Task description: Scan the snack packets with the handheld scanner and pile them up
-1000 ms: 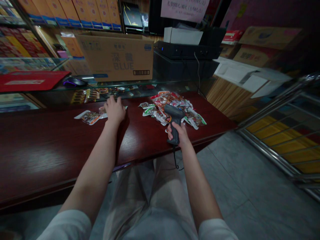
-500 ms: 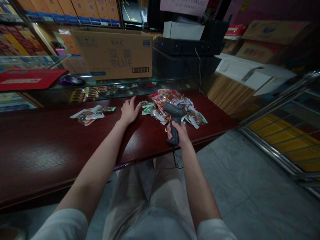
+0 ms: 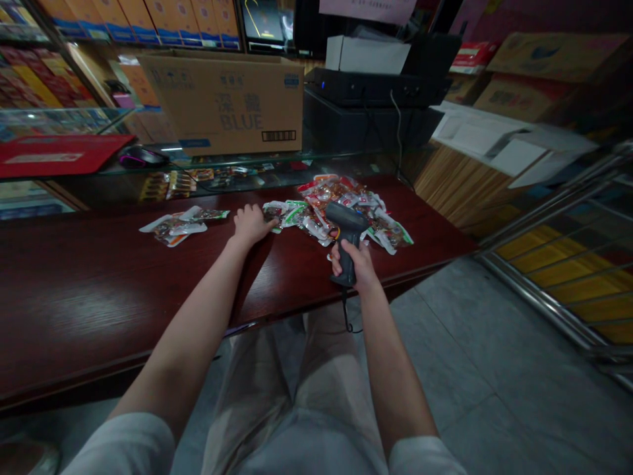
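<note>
My right hand is wrapped round the grip of a black handheld barcode scanner, its head over the near side of a heap of shiny snack packets. A cable hangs from the scanner's base. On the heap's left side, my left hand pinches the end of a clear packet with white and green edges; the thumb lies on it and some fingertips are hidden. Farther left, a few similar packets lie together on the dark red wooden tabletop.
Behind the tabletop, a glass counter carries a large cardboard box, a computer mouse and a red mat. A black machine stands right of the box. A metal rack and stacked cartons are at the right.
My left hand has closed on a packet at the heap's left side, and that packet has slid left. The right hand and scanner have hardly moved.
</note>
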`<state>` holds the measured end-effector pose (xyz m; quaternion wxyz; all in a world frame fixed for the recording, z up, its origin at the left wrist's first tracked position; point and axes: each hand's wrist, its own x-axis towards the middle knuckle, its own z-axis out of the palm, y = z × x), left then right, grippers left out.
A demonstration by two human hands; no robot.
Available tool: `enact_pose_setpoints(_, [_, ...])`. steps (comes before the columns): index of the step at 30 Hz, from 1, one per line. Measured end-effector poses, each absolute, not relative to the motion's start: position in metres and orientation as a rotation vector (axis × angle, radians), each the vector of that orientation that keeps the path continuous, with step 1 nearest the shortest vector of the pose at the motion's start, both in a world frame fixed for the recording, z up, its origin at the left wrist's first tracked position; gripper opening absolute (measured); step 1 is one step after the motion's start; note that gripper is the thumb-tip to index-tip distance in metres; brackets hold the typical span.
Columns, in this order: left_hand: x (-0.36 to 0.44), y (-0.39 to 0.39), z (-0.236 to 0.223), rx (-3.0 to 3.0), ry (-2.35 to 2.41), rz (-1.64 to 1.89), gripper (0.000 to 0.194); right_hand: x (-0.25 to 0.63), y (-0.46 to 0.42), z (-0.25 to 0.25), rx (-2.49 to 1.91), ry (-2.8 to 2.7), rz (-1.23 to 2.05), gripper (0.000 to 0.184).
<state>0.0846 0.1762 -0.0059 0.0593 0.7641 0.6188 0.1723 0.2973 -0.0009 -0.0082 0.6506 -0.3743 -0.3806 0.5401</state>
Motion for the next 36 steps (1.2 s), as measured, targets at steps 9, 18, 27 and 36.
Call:
enact_pose_setpoints(9, [0.082, 0.191, -0.003, 2.031, 1.212, 1.170, 0.039, 0.299, 0.000, -0.010, -0.836, -0.866, 1.267, 0.044])
enact_pose_setpoints(18, [0.107, 0.176, 0.011, 1.862, 0.893, 1.364, 0.025, 0.297, 0.006, -0.010, -0.876, -0.881, 1.347, 0.039])
enact_pose_setpoints(27, [0.121, 0.159, 0.012, 1.688, 0.960, 1.209, 0.029, 0.297, 0.006, -0.004, -0.911, -0.926, 1.392, 0.037])
enact_pose_setpoints(36, [0.104, 0.172, 0.020, 1.886, 1.245, 1.296, 0.027, 0.296, 0.004, -0.009, -0.880, -0.870, 1.327, 0.037])
